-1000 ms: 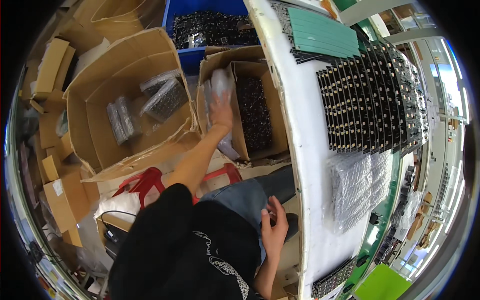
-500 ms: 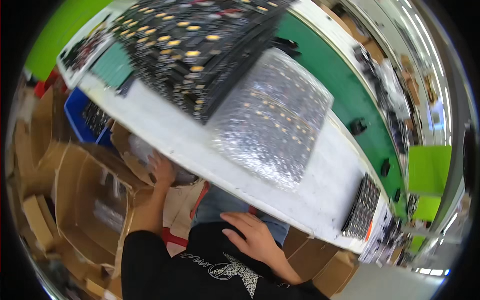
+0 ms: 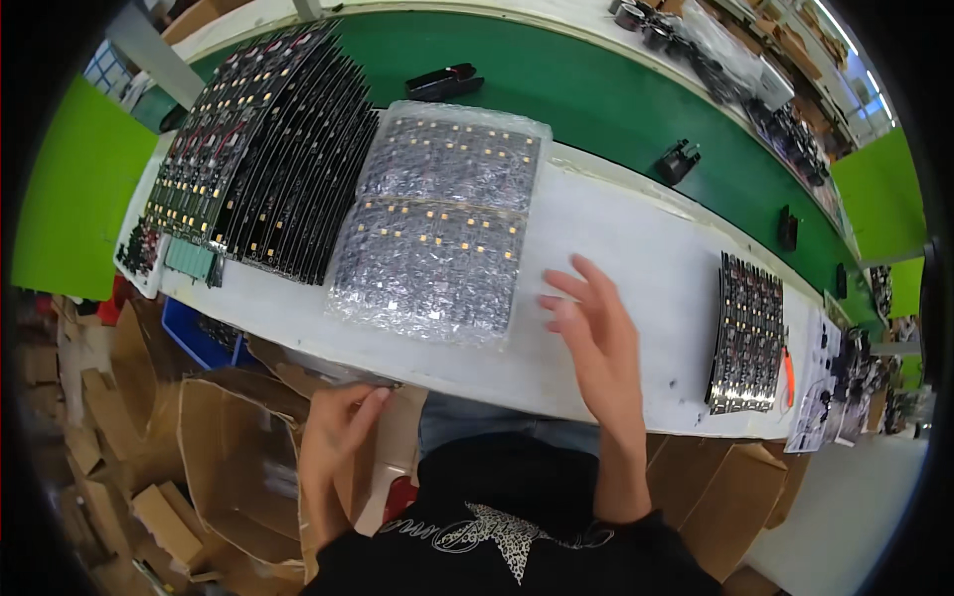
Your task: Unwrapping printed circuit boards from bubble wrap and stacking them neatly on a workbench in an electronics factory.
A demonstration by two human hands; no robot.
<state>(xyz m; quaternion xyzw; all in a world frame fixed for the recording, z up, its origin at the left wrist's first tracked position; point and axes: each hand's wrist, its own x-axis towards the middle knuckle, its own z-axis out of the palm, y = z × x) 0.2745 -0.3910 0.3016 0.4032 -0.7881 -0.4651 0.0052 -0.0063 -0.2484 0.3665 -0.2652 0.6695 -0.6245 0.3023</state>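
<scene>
The right hand [image 3: 596, 338] hovers with fingers spread and empty over the white tabletop [image 3: 646, 248], just beside the right edge of a clear bubble-wrap packet of small yellow-dotted circuit boards [image 3: 437, 219] lying mid-table. The left hand [image 3: 333, 437], fingers loosely open, holds nothing below the table's near edge, at the rim of an open brown cardboard box [image 3: 229, 467]. Overlapping black circuit strips [image 3: 268, 149] fan across the far left corner.

An electronics assembly line — fanned circuit boards [image 3: 263, 149], a green conveyor belt [image 3: 596, 109], cardboard boxes [image 3: 238, 467]
</scene>
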